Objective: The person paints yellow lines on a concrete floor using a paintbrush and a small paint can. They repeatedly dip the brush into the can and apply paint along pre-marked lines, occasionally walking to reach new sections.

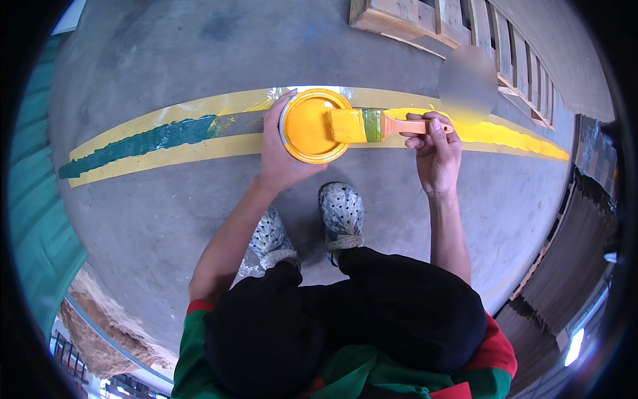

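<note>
My left hand (282, 149) is wrapped round the side of an open can of yellow paint (302, 133). A paintbrush (405, 126) with an orange handle is pinched in my right hand (437, 149). Its bristles, coated in yellow, lie across the can's right rim; the ferrule is smeared green and yellow. Beneath the can and brush runs a floor stripe between two bands of pale masking tape (199, 151). The stripe's left part is green paint (149, 143), and its right part is wet yellow paint (508, 136). Bare grey floor shows between these parts.
Wooden pallets (458, 26) stand at the upper right, partly behind a blurred round patch. Stacked brown sheets (565, 266) rise at the far right. Green corrugated metal (40, 193) edges the left side. My speckled clogs (341, 211) are on the concrete just this side of the stripe.
</note>
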Demonstrator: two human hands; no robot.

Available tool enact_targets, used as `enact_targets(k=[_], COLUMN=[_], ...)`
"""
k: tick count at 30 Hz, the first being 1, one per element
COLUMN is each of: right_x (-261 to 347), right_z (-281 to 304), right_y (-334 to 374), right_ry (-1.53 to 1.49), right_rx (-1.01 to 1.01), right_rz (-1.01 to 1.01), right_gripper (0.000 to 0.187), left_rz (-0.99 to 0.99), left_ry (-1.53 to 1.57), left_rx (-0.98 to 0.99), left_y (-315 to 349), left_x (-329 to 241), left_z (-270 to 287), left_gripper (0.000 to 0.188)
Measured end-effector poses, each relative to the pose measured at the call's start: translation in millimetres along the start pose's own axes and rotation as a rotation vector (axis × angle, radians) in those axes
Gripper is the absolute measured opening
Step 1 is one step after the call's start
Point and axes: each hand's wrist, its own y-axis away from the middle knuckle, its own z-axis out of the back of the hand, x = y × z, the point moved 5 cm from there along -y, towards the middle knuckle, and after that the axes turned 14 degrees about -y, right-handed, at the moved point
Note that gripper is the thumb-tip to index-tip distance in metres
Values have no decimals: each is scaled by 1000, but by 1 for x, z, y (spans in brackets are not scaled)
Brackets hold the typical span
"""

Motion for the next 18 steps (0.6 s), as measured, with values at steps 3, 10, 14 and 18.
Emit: enact_targets(k=[3, 10, 14, 18], right_x=[-6, -33, -47, -10], right_z=[32, 101, 108, 101], right_y=[-1, -17, -17, 2], right_ry=[-52, 101, 353, 757], right_rx=[-23, -230, -300, -329], right_rz=[-8, 6, 68, 431], right_gripper=[22, 24, 32, 23], left_rz=[21, 52, 93, 119], left_ry=[-23, -113, -180, -119], left_rx=[14, -28, -41, -87], left_y=[4, 13, 17, 26], left_x=[10, 17, 16, 4], left_z=[-2, 4, 14, 33], left_gripper=[119, 119, 119, 120])
